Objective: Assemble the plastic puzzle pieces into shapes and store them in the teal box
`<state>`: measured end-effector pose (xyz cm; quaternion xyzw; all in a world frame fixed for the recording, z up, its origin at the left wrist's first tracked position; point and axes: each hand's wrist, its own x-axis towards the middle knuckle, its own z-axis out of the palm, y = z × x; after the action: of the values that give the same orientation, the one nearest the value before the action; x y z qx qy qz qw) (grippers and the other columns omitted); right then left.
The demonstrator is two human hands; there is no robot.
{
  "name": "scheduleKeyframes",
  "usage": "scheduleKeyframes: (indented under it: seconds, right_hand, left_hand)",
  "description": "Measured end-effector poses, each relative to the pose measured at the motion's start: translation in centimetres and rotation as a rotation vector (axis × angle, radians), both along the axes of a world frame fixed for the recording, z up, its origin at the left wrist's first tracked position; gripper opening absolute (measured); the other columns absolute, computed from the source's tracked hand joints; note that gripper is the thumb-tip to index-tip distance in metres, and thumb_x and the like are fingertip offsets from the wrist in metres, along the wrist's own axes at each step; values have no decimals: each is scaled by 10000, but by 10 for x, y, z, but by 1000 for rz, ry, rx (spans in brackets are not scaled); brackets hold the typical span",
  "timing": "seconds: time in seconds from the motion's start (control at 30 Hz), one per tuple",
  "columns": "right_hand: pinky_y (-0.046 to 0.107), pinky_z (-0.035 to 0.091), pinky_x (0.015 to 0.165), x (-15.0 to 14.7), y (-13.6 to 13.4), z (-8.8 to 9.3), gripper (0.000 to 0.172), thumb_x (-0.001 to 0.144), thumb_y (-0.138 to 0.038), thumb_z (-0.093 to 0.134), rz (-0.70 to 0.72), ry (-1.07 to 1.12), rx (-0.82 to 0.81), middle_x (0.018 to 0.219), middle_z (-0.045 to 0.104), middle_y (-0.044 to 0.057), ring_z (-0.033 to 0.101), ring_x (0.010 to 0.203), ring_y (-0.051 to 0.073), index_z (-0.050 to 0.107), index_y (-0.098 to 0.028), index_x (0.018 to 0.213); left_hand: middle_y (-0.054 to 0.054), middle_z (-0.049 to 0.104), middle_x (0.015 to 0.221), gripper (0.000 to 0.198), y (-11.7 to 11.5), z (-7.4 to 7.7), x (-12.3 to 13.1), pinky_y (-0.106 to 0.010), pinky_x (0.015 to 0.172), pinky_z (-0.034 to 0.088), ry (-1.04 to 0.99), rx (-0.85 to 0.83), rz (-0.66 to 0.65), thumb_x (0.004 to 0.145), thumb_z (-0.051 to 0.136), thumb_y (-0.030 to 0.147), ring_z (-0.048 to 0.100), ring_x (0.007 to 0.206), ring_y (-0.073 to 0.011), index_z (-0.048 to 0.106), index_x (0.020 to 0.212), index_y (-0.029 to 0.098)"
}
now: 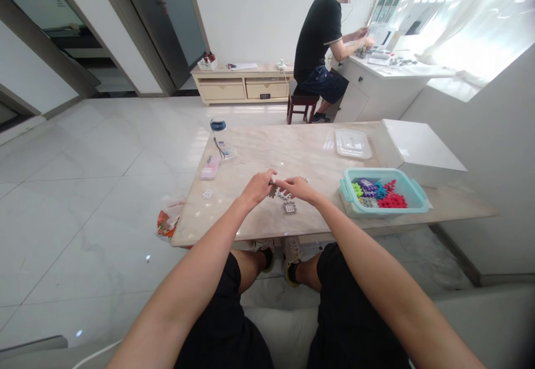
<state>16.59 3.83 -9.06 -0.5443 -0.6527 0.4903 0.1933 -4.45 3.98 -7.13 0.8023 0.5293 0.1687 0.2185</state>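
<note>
Above the middle of the table, my left hand [259,187] is closed on a small grey notched building piece [273,191]. My right hand [297,187] meets it from the other side, its fingers pinched at the same piece. Under the right fingers lie more grey pieces [285,194], partly hidden. Nearer to me a flat square grey piece [290,208] rests on the tabletop. To the right stands a turquoise tub [346,204] holding red, purple, blue, green and grey pieces.
The marble-look table [246,224] carries a clear bottle with blue lid [218,126], a pink box [210,168], a small white piece [207,194], a clear plastic lid [353,144] and a white box [422,143]. Another person [320,34] sits at a desk [401,73] behind.
</note>
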Motion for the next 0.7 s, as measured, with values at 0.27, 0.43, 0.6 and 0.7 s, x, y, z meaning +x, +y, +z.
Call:
scheduleKeyframes:
  seconds: [0.27,0.43,0.6,0.7]
  right_hand:
    - [220,574,629,0,-6,9,452,887,-600,839,-36,116,-110,971,825,124,745,869,195,851,-151,940]
    - [254,594,703,7,-10,12,411,802,-534,905,56,167,-13,926,812,70,736,870,205,857,-169,985]
    - [255,558,785,15,-25,27,463,821,-490,857,252,186,109,1014,821,23,735,905,197,843,-200,1182]
    - [247,508,741,18,-36,35,445,829,-476,830,311,94,201,938,796,-6,696,847,184,844,-194,1173]
  left_hand:
    - [-138,793,1246,500,-5,8,2,-355,1056,558,31,112,-146,932,664,53,753,1179,-261,667,1415,177]
    - [-172,775,1331,543,-17,15,-12,-402,1043,592,-252,-113,-105,894,795,221,768,1149,-268,689,1421,144]
    - [-166,805,1260,671,-34,25,-33,-443,1065,582,-506,-477,-167,747,947,462,738,1216,-307,765,1311,147]
    - [-144,813,1234,734,-39,24,-37,-453,1060,580,-496,-505,-141,648,1000,483,736,1185,-304,784,1267,154]
